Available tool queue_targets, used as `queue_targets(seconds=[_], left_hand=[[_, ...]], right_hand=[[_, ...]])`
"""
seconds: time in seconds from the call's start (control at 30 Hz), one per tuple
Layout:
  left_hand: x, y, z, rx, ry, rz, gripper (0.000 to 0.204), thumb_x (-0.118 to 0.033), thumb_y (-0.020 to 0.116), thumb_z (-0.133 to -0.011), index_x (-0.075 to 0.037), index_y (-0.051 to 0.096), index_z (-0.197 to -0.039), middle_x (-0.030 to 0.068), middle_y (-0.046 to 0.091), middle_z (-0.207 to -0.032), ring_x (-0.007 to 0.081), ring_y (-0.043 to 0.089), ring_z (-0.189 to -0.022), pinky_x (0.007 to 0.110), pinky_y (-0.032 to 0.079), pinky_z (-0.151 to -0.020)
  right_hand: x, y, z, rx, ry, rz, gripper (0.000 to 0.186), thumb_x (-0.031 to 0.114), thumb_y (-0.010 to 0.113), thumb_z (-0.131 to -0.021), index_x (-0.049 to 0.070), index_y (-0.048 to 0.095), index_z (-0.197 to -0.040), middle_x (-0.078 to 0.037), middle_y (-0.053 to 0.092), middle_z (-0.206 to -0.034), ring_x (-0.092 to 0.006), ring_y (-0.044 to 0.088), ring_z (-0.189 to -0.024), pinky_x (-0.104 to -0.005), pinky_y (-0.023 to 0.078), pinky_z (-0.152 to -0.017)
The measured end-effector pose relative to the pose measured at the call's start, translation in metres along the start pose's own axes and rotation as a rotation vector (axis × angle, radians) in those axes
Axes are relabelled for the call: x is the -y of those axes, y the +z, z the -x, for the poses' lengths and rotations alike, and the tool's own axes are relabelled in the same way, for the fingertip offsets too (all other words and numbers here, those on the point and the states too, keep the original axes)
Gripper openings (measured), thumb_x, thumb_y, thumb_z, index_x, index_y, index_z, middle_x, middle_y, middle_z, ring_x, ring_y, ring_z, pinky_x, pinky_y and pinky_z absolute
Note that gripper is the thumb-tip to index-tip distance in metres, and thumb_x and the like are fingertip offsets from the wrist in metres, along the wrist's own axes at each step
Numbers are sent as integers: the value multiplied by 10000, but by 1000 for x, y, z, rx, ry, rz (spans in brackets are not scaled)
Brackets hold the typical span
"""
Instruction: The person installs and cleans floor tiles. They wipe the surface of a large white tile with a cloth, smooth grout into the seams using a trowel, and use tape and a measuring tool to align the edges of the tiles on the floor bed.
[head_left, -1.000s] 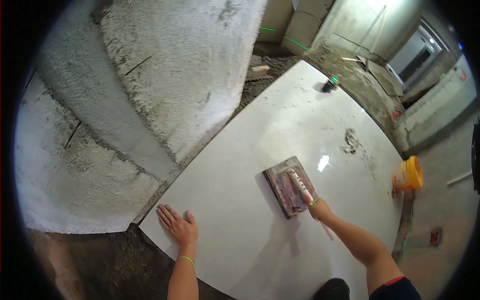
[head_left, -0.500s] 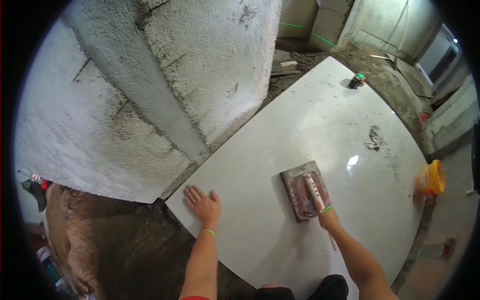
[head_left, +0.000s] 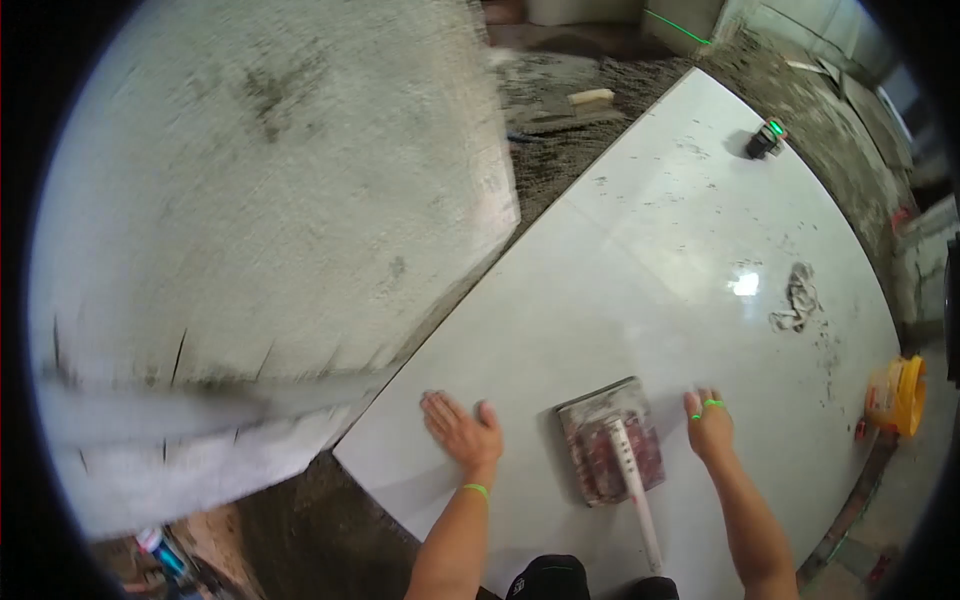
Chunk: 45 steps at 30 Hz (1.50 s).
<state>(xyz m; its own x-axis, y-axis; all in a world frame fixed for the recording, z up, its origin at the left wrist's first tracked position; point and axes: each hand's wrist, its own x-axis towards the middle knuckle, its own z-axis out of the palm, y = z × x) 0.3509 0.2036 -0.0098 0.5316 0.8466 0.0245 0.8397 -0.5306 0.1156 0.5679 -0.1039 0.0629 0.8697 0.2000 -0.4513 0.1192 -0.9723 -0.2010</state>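
Lookin' now, nothing legible to me, no txt or nos. Yellow bucket (head_left: 910,400) on my R has a label-ish patch (head_left: 880,393), too small to read, and the tiny white marks (head_left: 518,588) on my blk kneewear (head_left: 556,577) are illegible too.

The head-worn fisheye camera looks steeply down and forward from above the near part of the large, flat, glossy white slab (head_left: 560,310), nearer its left corner than its far corner; the slab's right edge bows with the lens.
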Motion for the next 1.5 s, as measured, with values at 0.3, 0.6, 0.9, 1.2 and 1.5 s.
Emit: queue_targets(seconds=[0.3,0.6,0.9,1.2,1.5], left_hand=[[-19,-12,-14,100,24,-76,804,-422,431,-894,143,182,-1409,318,148,-1499,428,109,-1418,512,70,-1147],[-1,23,-4,145,129,-85,749,-399,356,-946,128,138,-1432,324,127,-1501,441,114,-1411,512,88,-1144],[9,60,-4,-56,321,-242,623,-343,376,-985,102,248,-1403,300,244,-1457,413,273,-1347,479,227,-1095],[2,-1,-46,160,79,-319,670,-408,445,-972,16,239,-1449,314,308,-1434,466,386,-1258,549,369,-987],[40,-58,-59,780,-157,207,563,-310,514,-952,16,356,-1383,267,471,-1312,404,525,-1096,480,448,-894]], right_hand=[[68,36,-138,-331,-168,59,788,432,498,-900,-80,215,-1427,-263,193,-1508,-413,149,-1410,-535,95,-1137],[91,8,-222,-415,151,-46,780,443,487,-892,-57,243,-1440,-219,221,-1519,-334,145,-1433,-529,60,-1146],[76,3,-234,-306,152,-246,768,480,435,-907,0,214,-1463,-143,134,-1562,-303,68,-1452,-526,30,-1144],[68,-3,-226,-451,104,-303,761,502,413,-919,2,218,-1458,-140,142,-1557,-288,77,-1450,-481,3,-1155],[70,-5,-229,-223,162,-363,814,532,438,-896,14,191,-1473,-124,117,-1566,-281,55,-1454,-504,4,-1153]])
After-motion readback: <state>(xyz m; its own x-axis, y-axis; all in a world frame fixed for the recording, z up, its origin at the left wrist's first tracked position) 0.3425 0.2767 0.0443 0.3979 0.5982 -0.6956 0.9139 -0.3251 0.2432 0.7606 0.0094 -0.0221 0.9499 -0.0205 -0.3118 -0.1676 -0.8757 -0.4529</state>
